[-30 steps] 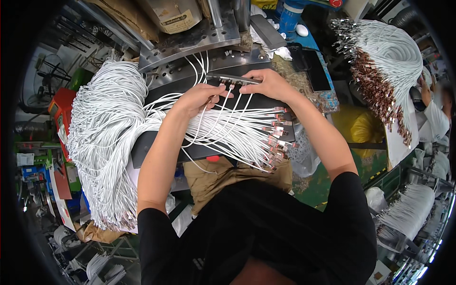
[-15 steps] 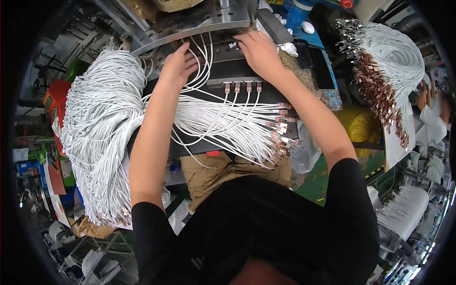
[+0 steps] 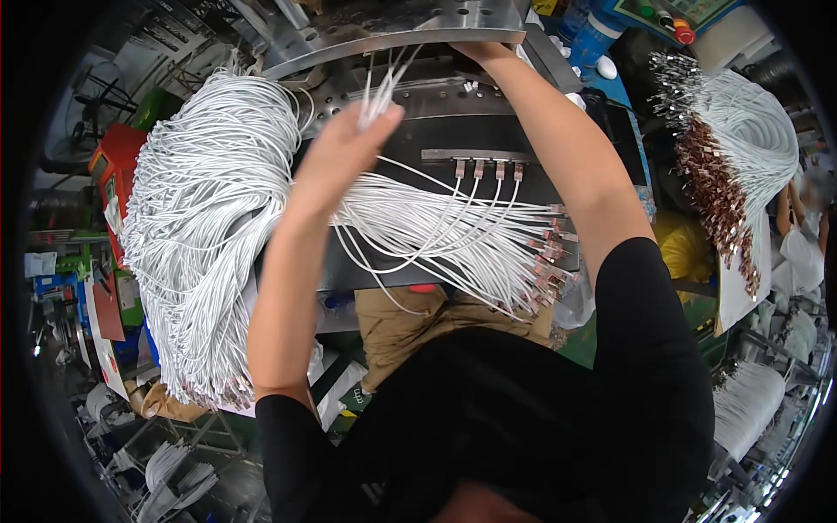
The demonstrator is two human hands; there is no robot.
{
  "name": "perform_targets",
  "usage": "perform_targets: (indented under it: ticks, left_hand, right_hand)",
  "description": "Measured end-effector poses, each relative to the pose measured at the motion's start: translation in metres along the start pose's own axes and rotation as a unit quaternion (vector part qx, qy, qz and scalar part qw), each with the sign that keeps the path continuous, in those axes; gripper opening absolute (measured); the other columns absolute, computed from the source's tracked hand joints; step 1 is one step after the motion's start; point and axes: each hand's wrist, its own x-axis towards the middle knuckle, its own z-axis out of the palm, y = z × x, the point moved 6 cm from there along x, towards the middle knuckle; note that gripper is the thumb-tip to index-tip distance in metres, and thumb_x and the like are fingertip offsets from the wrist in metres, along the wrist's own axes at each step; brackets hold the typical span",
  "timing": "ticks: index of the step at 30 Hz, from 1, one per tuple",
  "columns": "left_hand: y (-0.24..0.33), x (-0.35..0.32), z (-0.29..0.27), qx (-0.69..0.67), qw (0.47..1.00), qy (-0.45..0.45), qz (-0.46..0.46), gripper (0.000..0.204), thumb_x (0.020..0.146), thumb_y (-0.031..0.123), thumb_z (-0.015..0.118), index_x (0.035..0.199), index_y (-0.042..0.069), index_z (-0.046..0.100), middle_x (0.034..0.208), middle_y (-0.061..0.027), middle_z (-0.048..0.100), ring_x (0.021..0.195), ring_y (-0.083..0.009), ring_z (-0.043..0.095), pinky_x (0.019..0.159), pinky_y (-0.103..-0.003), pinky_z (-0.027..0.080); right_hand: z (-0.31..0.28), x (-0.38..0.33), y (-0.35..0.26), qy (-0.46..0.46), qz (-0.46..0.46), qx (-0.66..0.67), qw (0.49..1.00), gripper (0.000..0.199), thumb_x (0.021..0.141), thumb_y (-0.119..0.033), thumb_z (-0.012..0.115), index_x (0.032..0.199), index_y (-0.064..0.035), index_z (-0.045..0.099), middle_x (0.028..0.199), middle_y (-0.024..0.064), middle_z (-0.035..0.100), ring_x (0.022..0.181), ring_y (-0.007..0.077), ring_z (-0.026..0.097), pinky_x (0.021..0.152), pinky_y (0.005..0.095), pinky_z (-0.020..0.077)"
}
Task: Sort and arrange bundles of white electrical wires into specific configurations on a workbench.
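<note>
My left hand [image 3: 344, 150] is closed round a few white cables [image 3: 380, 94], which run up under a perforated metal plate [image 3: 392, 35]. My right hand [image 3: 478, 50] reaches beneath that plate's right part, its fingers hidden. Below, a slim metal bar [image 3: 440, 155] holds several cable connectors [image 3: 479, 169] in a row. A fan of white cables [image 3: 418, 213] lies beneath them, its metal-tipped plugs [image 3: 547, 270] at the right. At my left rises a large heap of white cables [image 3: 205, 192].
A hanging bundle of cables [image 3: 750, 122] with brown and silver ends is at the right. At the upper right are a blue container [image 3: 598, 37] and a red button [image 3: 683, 33]. A red machine housing [image 3: 112, 179] stands left of the heap.
My left hand has closed on the cables near the plate and is blurred by motion. My right hand has gone farther in, under the plate. The whole view has shifted slightly.
</note>
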Motion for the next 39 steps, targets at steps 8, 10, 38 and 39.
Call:
perform_targets:
  ticks: [8, 10, 38, 39]
  left_hand:
    - [0.04, -0.064, -0.134, -0.058, 0.956, 0.134, 0.255, 0.024, 0.102, 0.025, 0.057, 0.099, 0.002, 0.065, 0.079, -0.0008, 0.058, 0.072, -0.0109, 0.053, 0.067, -0.027, 0.044]
    - [0.033, -0.086, -0.169, 0.044, 0.895, 0.342, 0.281, 0.033, 0.104, 0.029, 0.052, 0.094, 0.001, 0.065, 0.08, -0.0042, 0.062, 0.074, -0.0145, 0.056, 0.072, -0.031, 0.047]
    - [-0.007, -0.04, 0.074, 0.489, 0.819, 0.075, 0.289, 0.021, 0.085, 0.023, 0.071, 0.072, 0.008, 0.066, 0.071, -0.0069, 0.062, 0.071, -0.0261, 0.064, 0.063, -0.036, 0.054]
    - [0.005, -0.022, 0.074, 0.489, 0.817, 0.096, 0.29, 0.023, 0.086, 0.025, 0.069, 0.07, 0.008, 0.066, 0.071, -0.008, 0.063, 0.071, -0.0276, 0.065, 0.062, -0.038, 0.054]
  right_hand:
    - [0.042, -0.005, 0.055, 0.0, 0.069, 0.181, 0.981, 0.03, 0.086, -0.036, 0.074, 0.092, -0.0064, 0.069, 0.087, 0.0083, 0.07, 0.079, 0.0216, 0.066, 0.071, 0.0374, 0.0546]
    - [0.046, -0.016, 0.066, -0.003, 0.086, 0.231, 0.969, 0.028, 0.088, -0.033, 0.073, 0.093, -0.0062, 0.069, 0.089, 0.0085, 0.07, 0.081, 0.0215, 0.066, 0.072, 0.0369, 0.0544]
    - [0.006, -0.078, 0.002, -0.1, 0.042, 0.19, 0.976, 0.028, 0.097, -0.024, 0.061, 0.113, -0.0021, 0.068, 0.109, 0.0168, 0.068, 0.101, 0.0332, 0.064, 0.089, 0.0385, 0.0489]
    - [0.037, -0.061, 0.034, -0.103, 0.045, 0.184, 0.976, 0.028, 0.097, -0.024, 0.061, 0.113, -0.0021, 0.068, 0.109, 0.0168, 0.068, 0.101, 0.0332, 0.064, 0.089, 0.0385, 0.0489]
